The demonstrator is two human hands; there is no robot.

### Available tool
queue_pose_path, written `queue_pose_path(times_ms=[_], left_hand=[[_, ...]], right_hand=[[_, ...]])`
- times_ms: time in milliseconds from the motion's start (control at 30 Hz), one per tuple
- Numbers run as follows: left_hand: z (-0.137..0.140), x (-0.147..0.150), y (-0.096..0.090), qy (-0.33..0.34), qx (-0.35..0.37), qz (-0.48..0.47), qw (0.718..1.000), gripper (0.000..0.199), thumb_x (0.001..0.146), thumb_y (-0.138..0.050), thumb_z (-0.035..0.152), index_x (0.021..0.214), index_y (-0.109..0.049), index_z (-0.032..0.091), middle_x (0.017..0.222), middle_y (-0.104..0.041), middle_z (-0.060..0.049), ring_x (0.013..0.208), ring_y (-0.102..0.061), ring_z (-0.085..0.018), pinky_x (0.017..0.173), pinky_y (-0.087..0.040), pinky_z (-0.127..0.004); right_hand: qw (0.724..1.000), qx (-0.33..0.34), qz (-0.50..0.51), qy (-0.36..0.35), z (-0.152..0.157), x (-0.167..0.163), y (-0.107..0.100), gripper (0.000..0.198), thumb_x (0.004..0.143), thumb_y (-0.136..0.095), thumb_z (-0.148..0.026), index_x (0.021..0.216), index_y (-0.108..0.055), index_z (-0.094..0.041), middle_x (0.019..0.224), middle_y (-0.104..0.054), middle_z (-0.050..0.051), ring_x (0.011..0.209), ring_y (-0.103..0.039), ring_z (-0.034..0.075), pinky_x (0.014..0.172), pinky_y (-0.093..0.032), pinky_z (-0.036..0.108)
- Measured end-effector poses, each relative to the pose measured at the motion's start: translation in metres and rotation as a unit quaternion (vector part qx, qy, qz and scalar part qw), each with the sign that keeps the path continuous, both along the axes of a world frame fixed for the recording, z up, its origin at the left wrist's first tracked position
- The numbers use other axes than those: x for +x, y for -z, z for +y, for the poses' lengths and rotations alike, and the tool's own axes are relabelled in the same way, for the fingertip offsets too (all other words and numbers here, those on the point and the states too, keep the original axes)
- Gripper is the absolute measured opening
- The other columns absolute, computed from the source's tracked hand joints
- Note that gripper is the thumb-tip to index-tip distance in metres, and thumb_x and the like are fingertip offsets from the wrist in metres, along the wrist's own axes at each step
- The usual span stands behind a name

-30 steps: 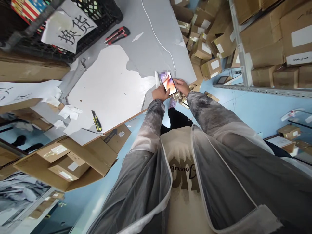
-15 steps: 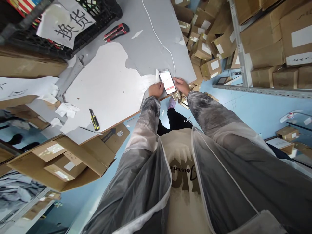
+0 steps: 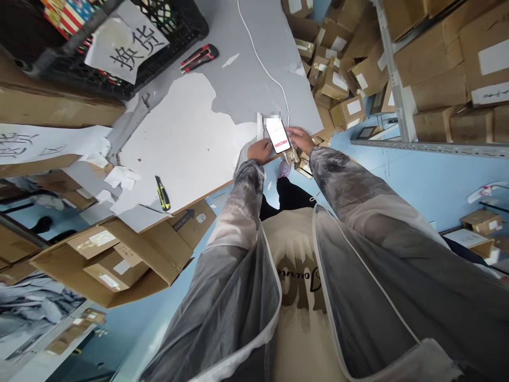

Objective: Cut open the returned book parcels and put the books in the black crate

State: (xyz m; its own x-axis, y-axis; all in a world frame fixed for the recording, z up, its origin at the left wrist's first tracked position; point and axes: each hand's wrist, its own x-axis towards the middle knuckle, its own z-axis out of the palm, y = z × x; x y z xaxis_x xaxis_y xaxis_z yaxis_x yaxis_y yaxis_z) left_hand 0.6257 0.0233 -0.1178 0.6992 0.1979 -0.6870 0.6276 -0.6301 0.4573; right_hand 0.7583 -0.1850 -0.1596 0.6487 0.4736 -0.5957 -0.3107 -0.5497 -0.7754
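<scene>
"So, where's the phone?"
"Between both hands, near the table's edge, its lit screen facing up, presumably for easy reading. The right hand looks clamped on its side."
"And the left hand?"
"Curled against the opposite side, perhaps steadying; I can't tell whether it grips."

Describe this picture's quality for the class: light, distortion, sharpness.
Head view: the phone screen shows bright white, its small print unreadable, with pixelated blocks over its top end; head view: the jacket looms stretched toward the bottom edge; head view: a pale sheen lies on the blue floor at lower left.
</scene>
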Motion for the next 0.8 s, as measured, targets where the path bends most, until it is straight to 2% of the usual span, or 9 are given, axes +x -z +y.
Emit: queue_pose_path(times_ms=[133,267,400,500,567,667,733,800], left_hand=[[-0.013,-0.034,-0.022,-0.031,-0.062,-0.010,0.998,0.045,0.127,-0.043,0.033,0.140,-0.085,0.023,0.154,-0.085,-0.016,0.150,-0.076,-0.028,0.131,-0.056,-0.037],[-0.023,-0.102,-0.058,-0.131,-0.103,-0.011,0.986,0.042,0.128,-0.048,0.041,0.144,-0.083,0.024,0.145,-0.089,-0.013,0.128,-0.086,-0.024,0.116,-0.067,-0.034],[-0.025,-0.186,-0.102,-0.243,-0.113,0.026,0.963,0.039,0.125,-0.049,0.041,0.135,-0.085,0.029,0.134,-0.092,-0.008,0.119,-0.089,-0.021,0.105,-0.073,-0.032],[-0.025,-0.239,-0.134,-0.347,-0.094,0.020,0.933,0.036,0.125,-0.054,0.049,0.127,-0.086,0.032,0.125,-0.093,-0.007,0.114,-0.090,-0.023,0.099,-0.075,-0.033],[-0.024,-0.264,-0.153,-0.421,-0.068,-0.015,0.905,0.036,0.124,-0.057,0.053,0.127,-0.087,0.033,0.124,-0.093,-0.007,0.112,-0.090,-0.024,0.097,-0.076,-0.035],[-0.015,-0.285,-0.175,-0.519,-0.034,-0.069,0.852,0.041,0.126,-0.054,0.054,0.134,-0.086,0.031,0.125,-0.092,-0.009,0.112,-0.090,-0.024,0.096,-0.078,-0.035],[-0.002,-0.291,-0.190,-0.563,-0.014,-0.115,0.818,0.045,0.127,-0.052,0.056,0.135,-0.087,0.029,0.122,-0.091,-0.010,0.110,-0.089,-0.024,0.094,-0.078,-0.035],[0.019,-0.298,-0.210,-0.570,0.010,-0.178,0.802,0.050,0.129,-0.050,0.060,0.135,-0.088,0.027,0.119,-0.089,-0.012,0.109,-0.088,-0.024,0.094,-0.079,-0.036]], right_hand=[[0.998,0.000,0.040,0.049,-0.001,0.001,-0.010,0.052,0.093,-0.085,-0.059,0.129,-0.085,-0.022,0.115,-0.082,0.007,0.095,-0.076,0.024,0.091,-0.074,0.041],[0.996,-0.020,0.000,0.087,-0.010,-0.003,-0.032,0.049,0.094,-0.080,-0.063,0.125,-0.083,-0.025,0.090,-0.072,0.000,0.084,-0.070,0.023,0.086,-0.072,0.040],[0.991,-0.040,-0.026,0.126,-0.021,-0.022,-0.074,0.049,0.093,-0.073,-0.069,0.119,-0.081,-0.028,0.082,-0.064,-0.004,0.074,-0.068,0.020,0.069,-0.064,0.030],[0.990,-0.042,-0.016,0.136,-0.020,-0.049,-0.112,0.039,0.089,-0.072,-0.065,0.106,-0.078,-0.030,0.077,-0.063,-0.003,0.069,-0.065,0.019,0.060,-0.055,0.027],[0.996,-0.035,0.009,0.087,-0.010,-0.069,-0.135,0.034,0.087,-0.073,-0.064,0.099,-0.075,-0.033,0.076,-0.063,-0.002,0.067,-0.064,0.021,0.060,-0.056,0.030],[1.000,-0.001,0.009,-0.022,0.023,-0.093,-0.169,0.035,0.086,-0.074,-0.065,0.102,-0.080,-0.035,0.078,-0.067,0.001,0.073,-0.070,0.025,0.067,-0.065,0.038],[0.995,0.040,-0.023,-0.092,0.061,-0.102,-0.200,0.039,0.092,-0.073,-0.068,0.108,-0.084,-0.035,0.087,-0.074,0.004,0.082,-0.077,0.028,0.077,-0.072,0.044],[0.980,0.099,-0.088,-0.151,0.108,-0.106,-0.245,0.042,0.103,-0.069,-0.073,0.112,-0.087,-0.035,0.102,-0.079,0.008,0.095,-0.083,0.029,0.086,-0.076,0.048]])
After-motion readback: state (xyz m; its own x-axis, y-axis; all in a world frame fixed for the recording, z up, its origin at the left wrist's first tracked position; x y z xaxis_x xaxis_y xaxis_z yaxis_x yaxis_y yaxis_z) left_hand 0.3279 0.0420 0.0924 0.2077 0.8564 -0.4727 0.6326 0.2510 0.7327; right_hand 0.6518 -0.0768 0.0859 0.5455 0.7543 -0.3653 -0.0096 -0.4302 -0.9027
